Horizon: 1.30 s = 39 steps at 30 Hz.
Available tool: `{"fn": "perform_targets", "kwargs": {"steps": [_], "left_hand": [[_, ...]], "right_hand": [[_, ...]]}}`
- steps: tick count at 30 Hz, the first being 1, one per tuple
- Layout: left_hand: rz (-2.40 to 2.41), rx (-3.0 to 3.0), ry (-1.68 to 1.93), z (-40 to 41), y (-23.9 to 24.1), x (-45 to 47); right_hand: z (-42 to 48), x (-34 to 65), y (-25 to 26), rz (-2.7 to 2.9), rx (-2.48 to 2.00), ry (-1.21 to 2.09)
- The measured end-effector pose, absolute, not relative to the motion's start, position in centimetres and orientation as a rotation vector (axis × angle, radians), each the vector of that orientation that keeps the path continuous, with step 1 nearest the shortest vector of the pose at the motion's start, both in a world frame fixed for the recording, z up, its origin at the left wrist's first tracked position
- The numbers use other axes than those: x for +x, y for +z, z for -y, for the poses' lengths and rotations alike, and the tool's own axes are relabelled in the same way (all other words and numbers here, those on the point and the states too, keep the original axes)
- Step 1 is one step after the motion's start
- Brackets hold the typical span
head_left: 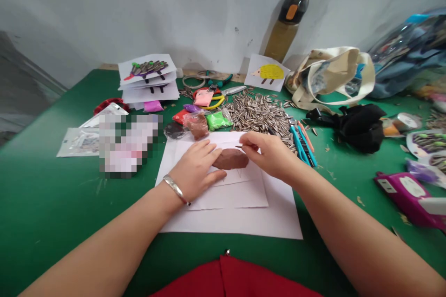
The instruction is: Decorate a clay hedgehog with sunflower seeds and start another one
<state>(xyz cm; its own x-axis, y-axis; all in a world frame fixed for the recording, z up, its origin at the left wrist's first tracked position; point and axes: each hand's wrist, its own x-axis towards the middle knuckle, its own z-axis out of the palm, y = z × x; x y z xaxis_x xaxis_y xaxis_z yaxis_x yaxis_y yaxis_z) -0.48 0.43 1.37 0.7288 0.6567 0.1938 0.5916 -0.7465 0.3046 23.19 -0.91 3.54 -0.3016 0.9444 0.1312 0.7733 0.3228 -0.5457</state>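
Observation:
A flattened oval of brown clay [230, 159] lies on a small white sheet [240, 197], with thin drawn leg lines below it. My left hand [199, 167] rests flat on this sheet, fingers spread, at the clay's left edge. At the clay's upper right, my right hand [259, 148] pinches a sunflower seed [239, 146]; only its dark tip shows past the fingers. The small sheet lies on a larger white sheet [230, 222]. Just beyond is a pile of striped sunflower seeds [256, 110].
Bagged clay, including a green pack [219, 120], sits behind the sheets. Scissors [232, 90] and a teal cutter [302, 145] lie near the seeds. Seed-decorated cards [149, 70] are stacked back left. A yellow hedgehog card [267, 72], bottle [284, 32] and cloth bag [329, 74] stand along the wall.

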Motion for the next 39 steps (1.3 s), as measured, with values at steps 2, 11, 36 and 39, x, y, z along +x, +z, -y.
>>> {"fn": "perform_targets", "kwargs": {"steps": [2, 11, 36, 39], "left_hand": [[-0.995, 2.714, 0.398, -0.5, 1.0, -0.4], [-0.964, 2.717, 0.318, -0.7, 0.5, -0.1], [-1.002, 2.648, 0.266, -0.7, 0.7, 0.1], [-1.005, 2.655, 0.255, -0.8, 0.7, 0.1]], "right_hand": [[1.4, 23.4, 3.2, 2.146, -1.507, 0.527], [4.9, 24.8, 1.5, 2.162, -1.413, 0.529], [4.9, 24.0, 1.1, 2.383, -1.403, 0.388], [4.7, 24.1, 1.1, 2.353, -1.433, 0.380]]}}
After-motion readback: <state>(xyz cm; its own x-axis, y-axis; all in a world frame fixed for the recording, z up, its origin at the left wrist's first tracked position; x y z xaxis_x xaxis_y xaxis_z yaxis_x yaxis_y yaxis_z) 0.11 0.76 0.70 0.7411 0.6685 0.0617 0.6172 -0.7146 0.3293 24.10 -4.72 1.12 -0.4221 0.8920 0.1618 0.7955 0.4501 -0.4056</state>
